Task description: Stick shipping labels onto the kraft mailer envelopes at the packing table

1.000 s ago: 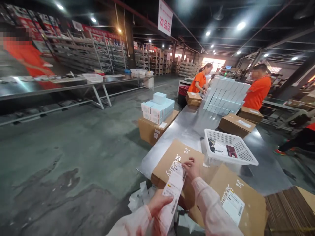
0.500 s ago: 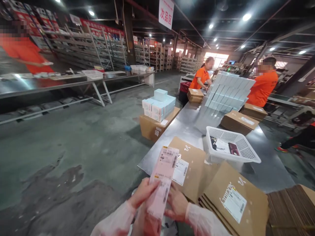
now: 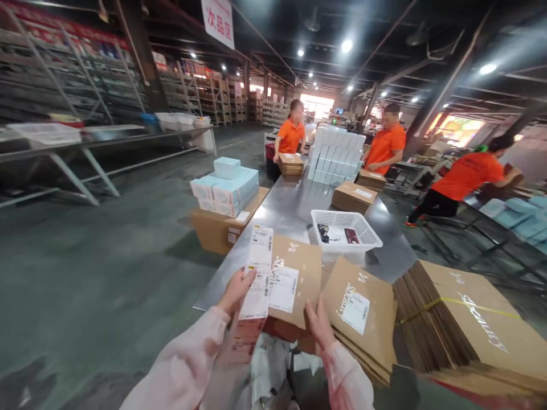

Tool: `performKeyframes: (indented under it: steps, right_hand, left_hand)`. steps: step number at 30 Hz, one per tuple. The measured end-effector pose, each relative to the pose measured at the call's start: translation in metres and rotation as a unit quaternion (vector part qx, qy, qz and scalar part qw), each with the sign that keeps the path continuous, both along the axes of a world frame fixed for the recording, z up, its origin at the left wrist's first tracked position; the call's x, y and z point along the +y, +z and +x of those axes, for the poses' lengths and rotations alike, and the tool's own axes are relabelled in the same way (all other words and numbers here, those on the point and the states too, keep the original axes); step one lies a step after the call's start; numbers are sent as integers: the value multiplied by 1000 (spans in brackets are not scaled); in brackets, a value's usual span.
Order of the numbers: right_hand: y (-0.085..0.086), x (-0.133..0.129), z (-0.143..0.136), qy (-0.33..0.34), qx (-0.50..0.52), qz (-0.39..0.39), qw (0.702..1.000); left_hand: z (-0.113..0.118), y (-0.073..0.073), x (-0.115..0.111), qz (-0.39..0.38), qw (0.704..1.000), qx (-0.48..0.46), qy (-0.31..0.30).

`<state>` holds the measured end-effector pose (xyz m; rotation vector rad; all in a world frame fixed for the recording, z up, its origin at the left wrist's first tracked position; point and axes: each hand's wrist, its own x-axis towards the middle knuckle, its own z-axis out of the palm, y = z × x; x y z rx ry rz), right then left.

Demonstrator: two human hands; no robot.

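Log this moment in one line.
left hand: holding label strip | right hand: at edge of labelled box | basket: on table

A flat box (image 3: 306,273) lies on the near end of the table (image 3: 294,202), left of another flat box (image 3: 378,299). Behind them is a basket (image 3: 368,230), and right of them a stack of cardboard (image 3: 457,319). Left of the table, little boxes (image 3: 228,191) sit on a big box (image 3: 213,233)

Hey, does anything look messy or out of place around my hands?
Yes: white scraps, apparently paper, lie jumbled below and between your left hand and right hand, looking untidy compared with the strapped bundle of flattened cartons.
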<state>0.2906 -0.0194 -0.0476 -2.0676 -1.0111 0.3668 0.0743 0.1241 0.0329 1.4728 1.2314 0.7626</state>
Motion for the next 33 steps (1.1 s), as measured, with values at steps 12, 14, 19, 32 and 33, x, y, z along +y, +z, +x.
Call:
performKeyframes:
  steps: [12, 14, 19, 32, 33]
  right_hand:
    - [83, -84, 28, 33, 181, 52, 982]
    - [87, -65, -33, 131, 273, 104, 947]
    - [95, -45, -102, 240, 287, 57, 926]
    - [86, 35, -64, 260, 133, 28, 956]
    - [79, 47, -60, 249, 104, 36, 962]
  left_hand:
    - [5, 39, -110, -109, 949, -244, -168]
    - [5, 36, -117, -105, 946, -220, -213]
    - [-1, 30, -106, -124, 948, -275, -100]
    - [8, -27, -96, -96, 969, -214, 75]
    - [10, -32, -93, -112, 966, -222, 73]
